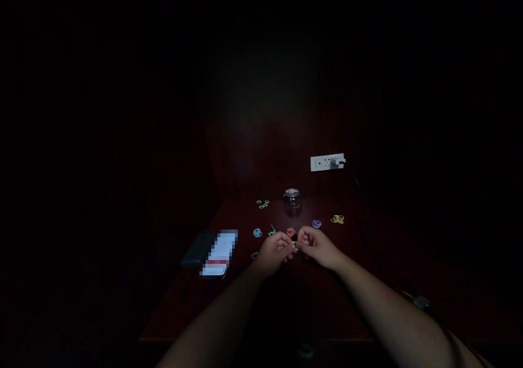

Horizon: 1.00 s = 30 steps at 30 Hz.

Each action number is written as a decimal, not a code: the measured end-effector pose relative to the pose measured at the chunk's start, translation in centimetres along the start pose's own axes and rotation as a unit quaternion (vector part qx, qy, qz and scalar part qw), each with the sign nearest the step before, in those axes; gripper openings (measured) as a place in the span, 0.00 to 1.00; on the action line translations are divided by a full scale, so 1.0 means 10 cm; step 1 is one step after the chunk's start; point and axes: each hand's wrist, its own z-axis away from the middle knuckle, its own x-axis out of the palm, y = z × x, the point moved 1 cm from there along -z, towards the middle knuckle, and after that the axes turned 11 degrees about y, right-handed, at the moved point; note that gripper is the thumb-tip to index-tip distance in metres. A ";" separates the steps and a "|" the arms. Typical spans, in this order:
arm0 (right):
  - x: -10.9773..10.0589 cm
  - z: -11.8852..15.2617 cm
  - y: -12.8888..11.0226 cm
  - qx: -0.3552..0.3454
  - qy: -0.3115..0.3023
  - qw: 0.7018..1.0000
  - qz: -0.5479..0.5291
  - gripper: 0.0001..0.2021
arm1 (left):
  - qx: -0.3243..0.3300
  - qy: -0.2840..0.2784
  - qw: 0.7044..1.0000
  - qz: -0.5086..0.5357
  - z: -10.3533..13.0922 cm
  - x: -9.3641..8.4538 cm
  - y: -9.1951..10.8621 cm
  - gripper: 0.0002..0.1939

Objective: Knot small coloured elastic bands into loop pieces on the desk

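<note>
- Your two forearms point(216, 319) are up front; left hand point(274, 252) and right hand point(317, 247) both look pinched on one yellowish band point(295, 243) between them, mostly hidden.
- I'd keep both pinches light and even.
- Beyond your hands: five clumps point(316, 224), four loose rings point(265, 205), one jar point(292, 201); left, one phone point(220, 252), one half-hidden pale ring point(254, 255).

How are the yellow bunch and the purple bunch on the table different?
The yellow bunch sprawls in loose loops, while the purple bunch makes a smaller, rounder coil. The purple bunch lies close to the right hand; the yellow bunch is farther off. Both rest on the dark red table.
</note>
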 end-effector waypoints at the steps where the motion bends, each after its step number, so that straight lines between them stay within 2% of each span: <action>1: 0.00 0.00 -0.01 0.001 -0.002 1.000 -0.001 0.13 | 0.006 0.000 1.000 -0.004 0.00 0.00 0.00 0.13; 8: 0.03 0.06 -0.07 0.007 -0.024 1.000 -0.008 0.11 | 0.035 -0.009 0.999 -0.029 0.04 0.02 0.03 0.11; 15: 0.08 0.09 -0.08 -0.036 0.033 0.999 0.000 0.06 | 0.050 -0.019 0.998 -0.024 0.06 0.08 -0.01 0.09; 19: 0.05 0.09 -0.05 -0.033 0.031 0.999 0.014 0.05 | 0.057 -0.010 0.998 -0.033 0.07 0.09 -0.01 0.08; 24: 0.03 0.13 -0.05 0.004 -0.005 0.999 0.047 0.07 | 0.068 -0.004 0.997 -0.035 0.09 0.08 -0.01 0.09; 30: 0.05 0.17 -0.08 -0.022 0.012 0.997 0.080 0.11 | 0.081 -0.004 0.995 -0.050 0.09 0.05 -0.04 0.08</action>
